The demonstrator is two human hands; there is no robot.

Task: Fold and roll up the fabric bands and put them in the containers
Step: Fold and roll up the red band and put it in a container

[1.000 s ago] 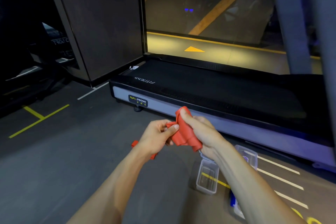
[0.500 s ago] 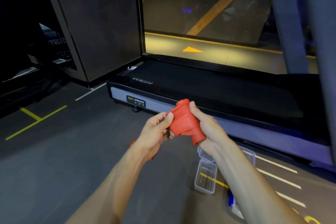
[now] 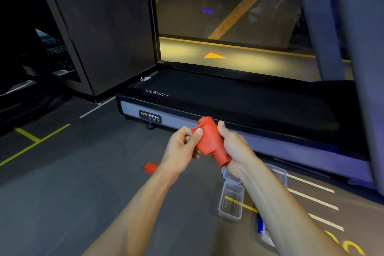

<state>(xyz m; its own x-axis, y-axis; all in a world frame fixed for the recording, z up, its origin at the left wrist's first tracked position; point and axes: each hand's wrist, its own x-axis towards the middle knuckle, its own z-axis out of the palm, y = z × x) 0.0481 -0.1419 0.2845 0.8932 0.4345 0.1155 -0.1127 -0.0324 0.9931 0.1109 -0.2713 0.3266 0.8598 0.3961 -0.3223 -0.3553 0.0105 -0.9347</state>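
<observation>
Rolled red fabric band above clear open containers.

A container sits on the floor before the treadmill, below the hands.

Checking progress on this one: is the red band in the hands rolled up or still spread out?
Rolled up. The red band is a tight cylinder, gripped by the right hand, while the left hand pinches its loose edge.
</observation>
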